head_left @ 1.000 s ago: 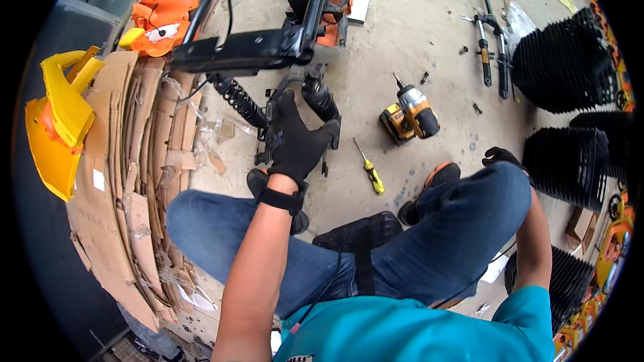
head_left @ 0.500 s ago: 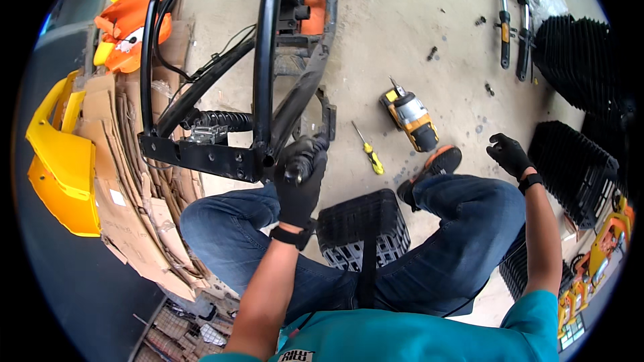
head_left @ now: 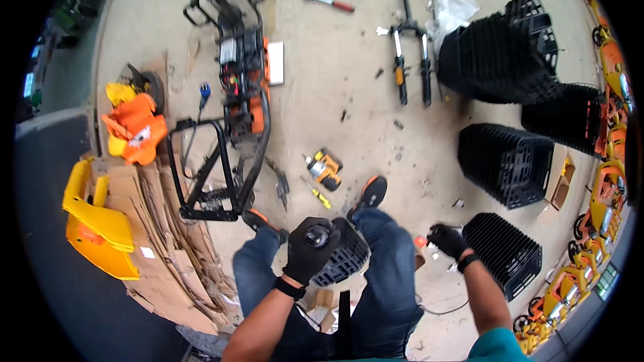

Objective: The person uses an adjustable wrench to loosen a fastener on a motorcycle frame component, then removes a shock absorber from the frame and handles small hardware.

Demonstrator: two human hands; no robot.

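My left hand [head_left: 310, 248], in a black glove, is closed around a black cylindrical part [head_left: 316, 236]. Its round end faces up; the rest is hidden by the fingers, so its exact kind does not show. This hand is above the gap between my knees, over a dark crate [head_left: 342, 255]. My right hand [head_left: 448, 241], also gloved in black, is out to the right with nothing visible in it, fingers loosely bent and apart. It is just left of a stack of black crates [head_left: 503, 255]. A black vehicle frame [head_left: 225, 174] stands ahead of my left foot.
On the floor ahead are a yellow impact driver [head_left: 325, 170] and a yellow screwdriver [head_left: 320, 198]. Farther off lies a front fork [head_left: 411, 53]. More crate stacks [head_left: 503, 161] stand right. Flattened cardboard [head_left: 144, 221], yellow panels [head_left: 100, 224] and orange panels [head_left: 137, 127] lie left.
The view has drawn back and swung right. My left hand has come away from the frame with the black cylindrical part still in it. My right hand is now beside the nearest crate stack.
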